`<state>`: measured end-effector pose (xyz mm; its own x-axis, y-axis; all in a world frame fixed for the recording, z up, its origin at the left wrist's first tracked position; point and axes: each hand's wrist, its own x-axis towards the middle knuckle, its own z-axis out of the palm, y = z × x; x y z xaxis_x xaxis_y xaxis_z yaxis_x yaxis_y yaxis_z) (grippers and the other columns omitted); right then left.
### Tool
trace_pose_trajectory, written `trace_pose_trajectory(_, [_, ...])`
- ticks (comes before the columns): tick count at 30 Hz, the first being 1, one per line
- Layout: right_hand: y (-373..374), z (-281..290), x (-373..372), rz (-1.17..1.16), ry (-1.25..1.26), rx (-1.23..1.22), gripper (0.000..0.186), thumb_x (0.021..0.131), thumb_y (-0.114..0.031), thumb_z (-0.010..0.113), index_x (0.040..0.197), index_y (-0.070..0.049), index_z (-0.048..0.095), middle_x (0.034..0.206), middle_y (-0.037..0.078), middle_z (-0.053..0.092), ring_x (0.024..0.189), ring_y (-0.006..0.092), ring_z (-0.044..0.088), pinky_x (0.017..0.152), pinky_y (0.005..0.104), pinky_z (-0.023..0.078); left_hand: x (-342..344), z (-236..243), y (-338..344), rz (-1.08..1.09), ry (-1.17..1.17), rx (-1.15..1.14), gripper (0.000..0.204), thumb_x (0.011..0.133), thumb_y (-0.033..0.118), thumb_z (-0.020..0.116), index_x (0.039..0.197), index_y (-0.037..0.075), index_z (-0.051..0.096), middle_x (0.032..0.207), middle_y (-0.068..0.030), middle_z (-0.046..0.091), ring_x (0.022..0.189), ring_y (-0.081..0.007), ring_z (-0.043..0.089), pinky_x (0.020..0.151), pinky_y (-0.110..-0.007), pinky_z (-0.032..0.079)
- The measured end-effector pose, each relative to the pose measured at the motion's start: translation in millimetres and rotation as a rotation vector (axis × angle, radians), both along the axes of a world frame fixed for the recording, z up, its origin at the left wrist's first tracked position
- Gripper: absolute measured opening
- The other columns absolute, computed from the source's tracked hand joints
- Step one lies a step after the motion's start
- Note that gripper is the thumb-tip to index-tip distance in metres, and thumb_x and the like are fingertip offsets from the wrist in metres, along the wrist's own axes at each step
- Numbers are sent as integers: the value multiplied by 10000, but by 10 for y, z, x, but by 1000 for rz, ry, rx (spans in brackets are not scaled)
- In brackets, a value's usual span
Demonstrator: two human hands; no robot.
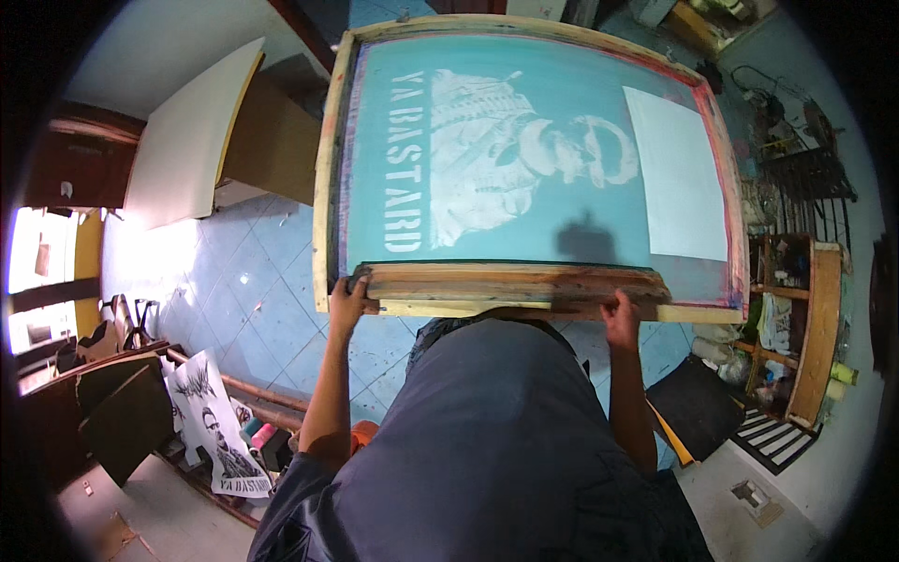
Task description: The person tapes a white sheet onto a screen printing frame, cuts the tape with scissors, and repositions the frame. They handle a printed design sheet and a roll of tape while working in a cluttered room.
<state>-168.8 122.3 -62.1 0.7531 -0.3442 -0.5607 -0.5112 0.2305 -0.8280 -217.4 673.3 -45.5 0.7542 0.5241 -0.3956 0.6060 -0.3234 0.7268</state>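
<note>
A large screen printing frame (324, 178) of pale wood lies in front of me, its mesh (393, 56) coated teal. The mesh bears a pale stencil of a figure (487, 159), turned sideways, with a column of lettering at its left. A white paper sheet (679, 178) covers the mesh's right end. Along the near edge lies a long wooden squeegee (506, 281). My left hand (347, 302) is closed round its left end. My right hand (620, 320) grips it near the right end, fingers bent over the wood. The squeegee's blade edge is mostly hidden.
A tall pale board (192, 140) leans at the left above the blue tiled floor (257, 253). A printed poster (217, 431) lies at the lower left beside dark boards (126, 421). At the right stand a wooden shelf (813, 337) with supplies and a black panel (698, 403).
</note>
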Motion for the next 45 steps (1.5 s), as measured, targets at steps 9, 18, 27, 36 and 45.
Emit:
trace_pose_trajectory(9, [-56, -177, 63, -205, 38, 7, 496, 849, -292, 687, 1197, -19, 463, 1107, 87, 511, 989, 211, 542, 844, 407, 516, 10, 4, -67, -73, -16, 18, 422, 910, 347, 624, 1054, -49, 605, 826, -163, 675, 741, -225, 664, 659, -336, 512])
trace_pose_trajectory(18, [-385, -994, -50, 123, -80, -613, 861, 876, -184, 672, 1478, -142, 58, 1342, 156, 431, 1173, 272, 500, 854, 446, 535, 254, 439, -357, -114, 122, -52, 488, 906, 378, 638, 1038, -90, 598, 744, -147, 684, 728, -243, 680, 662, -340, 515])
trace_pose_trajectory(27, [71, 136, 283, 333, -118, -1110, 1005, 851, -496, 662, 1523, -55, 58, 1364, 306, 427, 1252, 398, 444, 1007, 538, 398, 371, 298, -77, -105, 121, 278, 660, 807, 549, 680, 814, -111, 655, 710, -238, 650, 718, -325, 668, 684, -417, 502])
trace_pose_trajectory(36, [-4, 279, 296, 523, 0, -1453, 975, 820, -649, 598, 1512, -100, 188, 1477, 411, 65, 1378, 572, 90, 1081, 660, 164, 420, 302, -64, -133, 162, 331, 665, 825, 569, 616, 830, -95, 662, 759, -282, 643, 792, -408, 656, 719, -456, 481])
trace_pose_trajectory(45, [-258, 388, 295, 903, -282, -1509, 948, 755, -619, 683, 1395, 2, 362, 1490, 326, 195, 1394, 478, 190, 1099, 609, 203, 185, 219, -89, -125, 69, 336, 622, 798, 507, 701, 877, -108, 652, 784, -285, 656, 761, -403, 666, 684, -434, 505])
